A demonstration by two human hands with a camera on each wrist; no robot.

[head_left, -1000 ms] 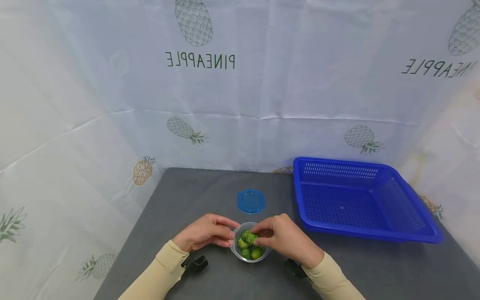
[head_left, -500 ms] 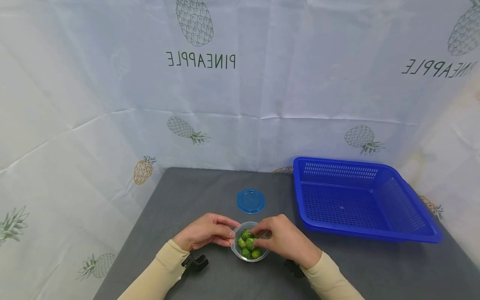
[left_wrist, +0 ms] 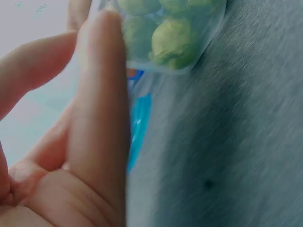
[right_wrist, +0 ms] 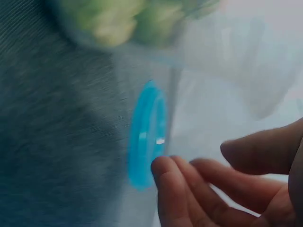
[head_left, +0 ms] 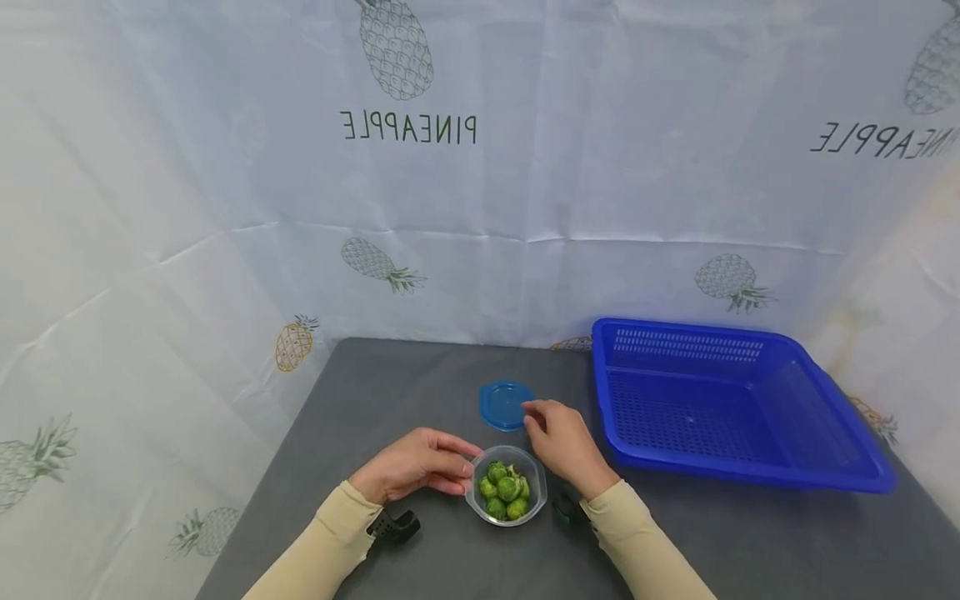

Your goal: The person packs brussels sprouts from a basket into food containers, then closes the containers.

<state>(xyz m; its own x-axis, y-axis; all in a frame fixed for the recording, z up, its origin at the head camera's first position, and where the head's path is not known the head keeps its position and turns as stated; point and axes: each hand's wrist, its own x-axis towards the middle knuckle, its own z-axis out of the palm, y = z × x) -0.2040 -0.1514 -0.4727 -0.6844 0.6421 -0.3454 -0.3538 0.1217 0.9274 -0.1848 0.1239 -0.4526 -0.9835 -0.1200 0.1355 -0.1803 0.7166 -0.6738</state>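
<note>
A clear plastic container (head_left: 534, 514) filled with several Brussels sprouts (head_left: 507, 490) stands at the front middle of the table. My left hand (head_left: 418, 465) holds its left side between thumb and fingers; in the left wrist view sprouts (left_wrist: 173, 43) show through the wall. Beyond the container lies a round blue lid (head_left: 502, 406), flat on the table. My right hand (head_left: 564, 442) hovers by the lid's right edge, holding nothing. In the right wrist view thumb and fingers are apart, the fingertips close to the lid (right_wrist: 143, 137); whether they touch it I cannot tell.
A large blue plastic basket (head_left: 750, 472) with slotted walls stands on the right of the grey table (head_left: 405, 375). A white curtain (head_left: 480, 192) printed with pineapples hangs behind and at both sides.
My right hand has let go of the Brussels sprout, leaving it in the container, and has moved away from me to the blue lid. The left hand still holds the container.
</note>
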